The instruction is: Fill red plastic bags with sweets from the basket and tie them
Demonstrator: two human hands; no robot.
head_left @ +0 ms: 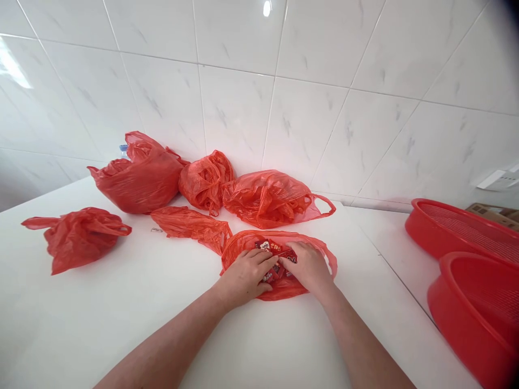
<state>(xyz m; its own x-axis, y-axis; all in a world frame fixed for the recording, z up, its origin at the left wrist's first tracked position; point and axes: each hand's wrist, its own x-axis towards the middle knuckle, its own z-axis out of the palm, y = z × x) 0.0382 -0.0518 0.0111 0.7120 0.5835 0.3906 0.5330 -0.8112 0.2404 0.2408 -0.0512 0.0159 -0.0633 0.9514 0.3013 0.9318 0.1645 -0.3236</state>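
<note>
In the middle of the head view, an opened red plastic bag (284, 295) lies on the white table, its mouth spread wide. Several small red printed packets (264, 246) are inside it. My left hand (248, 274) reaches in from the left, fingers stretched over the packets and thumb apart. From the right, my right hand (311, 267) has thumb and index finger around the edge of one small red packet (287, 254). The fingertips of both hands come close together there. My hands cover part of the bag's contents.
Behind stand a large full red bag (141, 175), a rounded red bag (206, 178) and a red bag with a loop handle (267, 200). A flattened red bag (190, 224) and a tied one (85, 237) lie left. Red mesh-bottomed baskets (454, 270) stand right. A tiled wall (235, 108) rises behind.
</note>
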